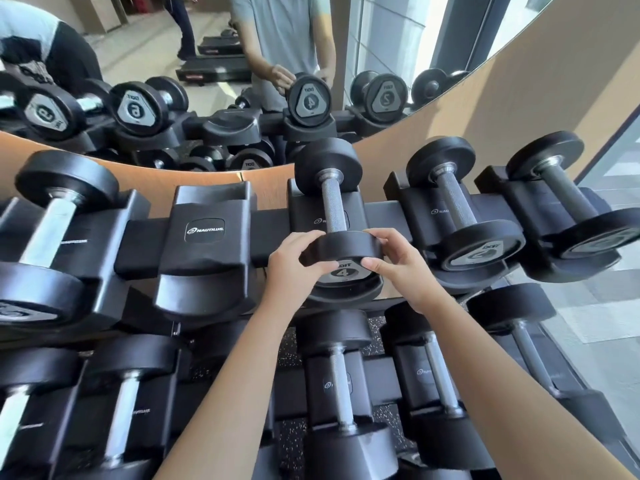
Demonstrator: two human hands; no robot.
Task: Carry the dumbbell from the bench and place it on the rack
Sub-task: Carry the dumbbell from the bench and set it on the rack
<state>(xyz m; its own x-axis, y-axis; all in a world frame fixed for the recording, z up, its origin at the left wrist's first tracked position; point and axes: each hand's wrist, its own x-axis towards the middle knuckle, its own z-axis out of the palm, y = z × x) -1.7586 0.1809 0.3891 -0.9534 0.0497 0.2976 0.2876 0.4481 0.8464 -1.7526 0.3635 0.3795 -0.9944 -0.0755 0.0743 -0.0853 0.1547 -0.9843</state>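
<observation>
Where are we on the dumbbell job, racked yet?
Carry looks done: the dumbbell marked 4 lies across a cradle on the rack's top row. In hand: left hand and right hand both grip its near head, apparently settling it. Left: let go and withdraw.

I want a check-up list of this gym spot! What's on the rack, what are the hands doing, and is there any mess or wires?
Surface: black two-tier rack; one top cradle sits empty.
Job's things: dumbbell marked 4 lies in its top-tier cradle, handle pointing toward the mirror.
Clutter: nothing seen; other dumbbells sit in cradles on both tiers.
Hands: left hand and right hand both grip the near head of the 4 dumbbell.
Cables: nothing seen.
Surroundings: mirror behind the rack reflects the person and another person; window on the right; speckled floor below.
</observation>
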